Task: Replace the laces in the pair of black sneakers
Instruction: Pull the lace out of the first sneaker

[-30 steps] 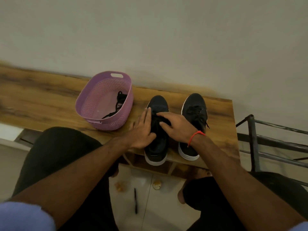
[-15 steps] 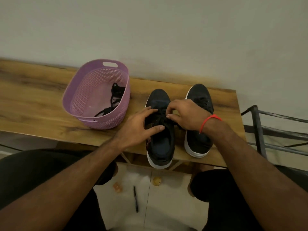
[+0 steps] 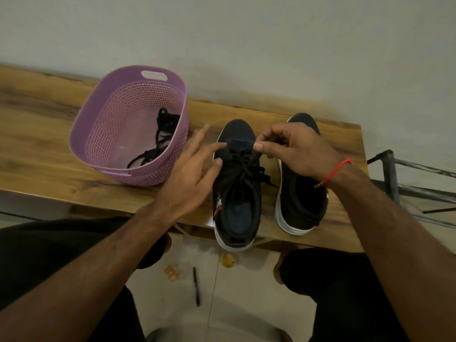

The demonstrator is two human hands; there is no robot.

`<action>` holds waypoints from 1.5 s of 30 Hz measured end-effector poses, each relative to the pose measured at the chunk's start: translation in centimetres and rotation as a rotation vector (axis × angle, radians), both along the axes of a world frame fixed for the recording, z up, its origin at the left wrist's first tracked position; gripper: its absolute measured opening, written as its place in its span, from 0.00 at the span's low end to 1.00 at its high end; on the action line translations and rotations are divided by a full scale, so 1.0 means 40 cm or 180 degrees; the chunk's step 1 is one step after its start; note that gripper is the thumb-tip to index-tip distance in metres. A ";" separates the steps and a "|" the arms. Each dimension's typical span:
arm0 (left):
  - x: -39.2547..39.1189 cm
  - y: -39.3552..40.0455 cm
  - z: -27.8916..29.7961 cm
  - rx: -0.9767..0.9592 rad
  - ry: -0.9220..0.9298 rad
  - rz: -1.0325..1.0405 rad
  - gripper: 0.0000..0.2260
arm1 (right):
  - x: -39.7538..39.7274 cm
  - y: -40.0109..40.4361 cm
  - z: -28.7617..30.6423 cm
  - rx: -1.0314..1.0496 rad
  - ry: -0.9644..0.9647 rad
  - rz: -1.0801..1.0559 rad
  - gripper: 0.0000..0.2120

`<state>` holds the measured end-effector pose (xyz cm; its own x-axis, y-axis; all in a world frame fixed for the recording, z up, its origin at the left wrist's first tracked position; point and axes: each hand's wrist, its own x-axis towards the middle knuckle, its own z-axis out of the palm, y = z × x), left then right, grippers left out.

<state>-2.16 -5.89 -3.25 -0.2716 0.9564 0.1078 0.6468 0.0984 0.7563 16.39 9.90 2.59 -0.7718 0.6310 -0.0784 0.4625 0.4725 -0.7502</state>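
Two black sneakers with white soles stand side by side on the wooden bench, toes toward the wall. The left sneaker (image 3: 238, 193) is laced with a black lace (image 3: 243, 166). My left hand (image 3: 192, 169) rests against its left side, fingers straight, thumb and forefinger touching the upper near the front eyelets. My right hand (image 3: 296, 151) hovers over the front eyelets, thumb and fingers curled and pinching the lace there. It covers much of the right sneaker (image 3: 299, 206). A loose black lace (image 3: 160, 139) lies in the purple basket (image 3: 103, 119).
The wooden bench (image 3: 37, 154) runs along a plain wall, and the basket stands on it left of the shoes. A dark metal rack (image 3: 407, 181) stands at the right. On the tiled floor below lie a black pen (image 3: 196, 286) and small scraps. My knees flank the gap.
My left hand slid off the top of the left sneaker to its side and spread its fingers. My right hand lifted and curled onto the lace at the front eyelets. The camera view shifted.
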 end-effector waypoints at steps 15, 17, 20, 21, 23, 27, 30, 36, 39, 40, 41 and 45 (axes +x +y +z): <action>0.042 -0.015 -0.044 -0.0858 0.0390 -0.0366 0.55 | 0.010 0.012 -0.016 0.0908 0.0009 -0.0800 0.03; 0.044 -0.014 -0.044 -0.0922 0.0392 -0.0366 0.55 | 0.009 0.011 -0.018 0.0999 0.0107 -0.1040 0.03; 0.046 -0.015 -0.047 -0.0982 0.0395 -0.0380 0.55 | 0.018 0.033 0.004 0.1050 0.0394 -0.1571 0.05; 0.047 -0.015 -0.049 -0.0992 0.0411 -0.0375 0.55 | 0.025 0.041 0.015 0.1051 0.0522 -0.1781 0.06; 0.048 -0.016 -0.050 -0.0991 0.0459 -0.0357 0.55 | 0.036 0.051 0.026 0.1061 0.0702 -0.1931 0.06; 0.048 -0.019 -0.041 -0.0835 0.0701 -0.0282 0.56 | 0.031 0.033 0.008 0.1388 -0.0291 -0.0357 0.14; 0.047 -0.018 -0.036 -0.0715 0.0810 -0.0267 0.56 | 0.014 0.011 -0.003 0.1329 -0.0729 0.0475 0.16; 0.047 -0.018 -0.040 -0.0876 0.0693 -0.0335 0.55 | 0.002 -0.004 -0.032 0.1637 -0.0718 0.0769 0.07; 0.051 -0.020 -0.042 -0.0923 0.0660 -0.0393 0.54 | 0.012 0.008 -0.034 0.2353 -0.0702 0.0387 0.14; 0.053 -0.021 -0.041 -0.0937 0.0643 -0.0399 0.53 | 0.020 0.020 -0.032 0.2512 -0.0727 0.0121 0.14; 0.055 -0.022 -0.040 -0.0948 0.0626 -0.0401 0.53 | 0.026 0.030 -0.031 0.2569 -0.0744 -0.0182 0.14; 0.059 -0.024 -0.037 -0.0947 0.0578 -0.0424 0.53 | 0.010 0.022 -0.063 0.2539 -0.0743 -0.1028 0.12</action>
